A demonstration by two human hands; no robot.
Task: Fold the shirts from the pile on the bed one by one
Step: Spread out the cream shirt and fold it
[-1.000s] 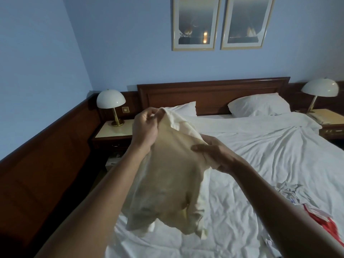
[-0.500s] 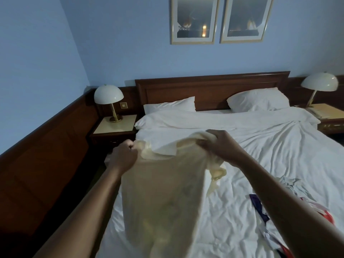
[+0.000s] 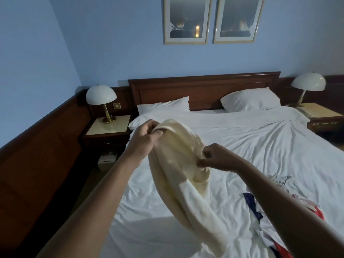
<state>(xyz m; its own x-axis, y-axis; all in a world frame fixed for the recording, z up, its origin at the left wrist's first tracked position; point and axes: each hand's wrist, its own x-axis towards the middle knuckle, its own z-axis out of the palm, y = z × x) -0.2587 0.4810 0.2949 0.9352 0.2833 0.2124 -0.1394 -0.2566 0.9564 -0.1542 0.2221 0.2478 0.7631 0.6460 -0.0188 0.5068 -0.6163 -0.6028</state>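
- Aloft over the near left part of the bed (image 3: 260,155), a cream shirt (image 3: 178,175) hangs bunched between both hands. Its lower end trails down toward the white sheet, and whether it touches the sheet cannot be told.
- The left hand (image 3: 143,140) holds the shirt's top edge at the higher point, with fingers (image 3: 158,132) curled and the thumb pressed on the fold of cloth.
- The right hand (image 3: 219,157) sits lower and to the right, pinching a gather of the same fabric between thumb and fingertips.
- A pile (image 3: 250,199) of other shirts in white, dark blue and red lies crumpled on the bed's near right side, partly hidden by the right forearm.
- Two white pillows (image 3: 250,99) rest against the dark wooden headboard (image 3: 204,90).
- On each side stands a dome-shaded lamp (image 3: 101,94) on a nightstand (image 3: 109,125), and two framed pictures (image 3: 187,19) hang on the blue wall.
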